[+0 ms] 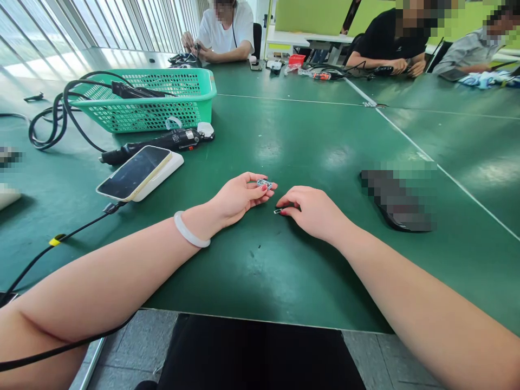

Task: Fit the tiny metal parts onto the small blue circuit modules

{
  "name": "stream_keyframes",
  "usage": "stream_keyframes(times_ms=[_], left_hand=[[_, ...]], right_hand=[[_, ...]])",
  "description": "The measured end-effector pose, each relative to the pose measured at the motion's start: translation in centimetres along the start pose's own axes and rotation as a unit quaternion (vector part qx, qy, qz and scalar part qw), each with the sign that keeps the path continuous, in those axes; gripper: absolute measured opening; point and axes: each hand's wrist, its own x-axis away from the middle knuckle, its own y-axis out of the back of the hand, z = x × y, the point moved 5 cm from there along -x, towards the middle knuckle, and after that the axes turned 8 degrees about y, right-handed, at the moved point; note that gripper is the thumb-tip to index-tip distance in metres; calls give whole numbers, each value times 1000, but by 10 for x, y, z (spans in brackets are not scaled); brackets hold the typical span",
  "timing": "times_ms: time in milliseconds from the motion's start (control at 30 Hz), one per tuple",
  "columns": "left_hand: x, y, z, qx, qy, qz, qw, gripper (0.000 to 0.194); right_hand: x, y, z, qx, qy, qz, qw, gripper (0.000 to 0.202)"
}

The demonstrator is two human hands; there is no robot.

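My left hand (246, 196) is closed around a small bunch of silvery, looped wire pieces that look like paper clips (265, 184), held between thumb and fingers. Just to its right, my right hand (311, 210) pinches a single small silvery paper clip (278, 211) by one end, low over the green table (244, 281). The two hands are close together but apart. Fingers hide part of the bunch.
To the left are a phone (135, 172) on a white block, a black corded tool (158, 145) and a green basket (158, 116) with black cables. A dark, partly blurred object (396, 200) lies right. Several people sit across the table.
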Motion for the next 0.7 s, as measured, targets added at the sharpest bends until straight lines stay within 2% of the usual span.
stream_keyframes(times_ms=[233, 433, 700], left_hand=[[0, 0, 1, -14, 5, 9, 1000, 19], [-1, 0, 2, -31, 5, 18, 999, 30], [-1, 1, 3, -32, 13, 11, 999, 29]], right_hand=[[0, -1, -2, 13, 28, 4, 1000, 29], [1, 0, 0, -10, 5, 3, 1000, 9], [-3, -3, -3, -12, -4, 20, 1000, 9]])
